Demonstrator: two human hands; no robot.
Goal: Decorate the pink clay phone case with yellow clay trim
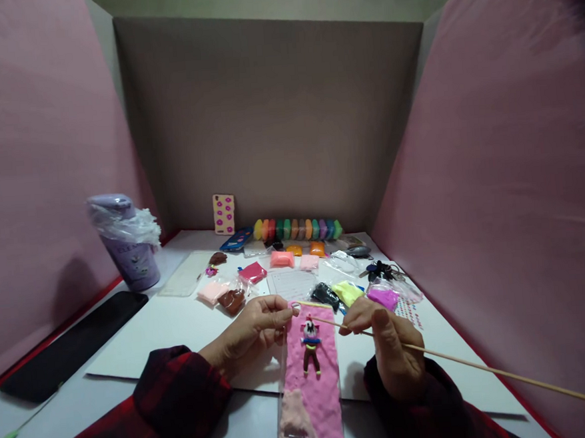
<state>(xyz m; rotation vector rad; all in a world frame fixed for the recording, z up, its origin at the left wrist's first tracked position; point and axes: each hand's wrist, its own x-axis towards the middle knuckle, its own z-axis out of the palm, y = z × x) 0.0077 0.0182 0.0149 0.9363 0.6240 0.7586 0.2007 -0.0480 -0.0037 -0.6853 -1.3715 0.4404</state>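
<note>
A clear phone case (328, 397) covered in pink clay lies upright before me, with a paler patch at its lower left. On it is a small clay figure (310, 344) with a white face, blue top and brown legs. My left hand (254, 325) pinches the case's upper left corner between thumb and fingers. In my right hand (391, 345) is a thin wooden skewer (483, 367), its tip at the top of the figure's head. Whether the tip touches the clay is too small to tell.
A white board (146, 349) lies beneath my hands. Bagged clay, such as black (324, 295) and yellow (348, 293), sits beyond the case. Clay packs (300, 229) line the back. At left stand a purple tumbler (135, 260) and a black phone (75, 344). Pink walls (509, 164) enclose the sides.
</note>
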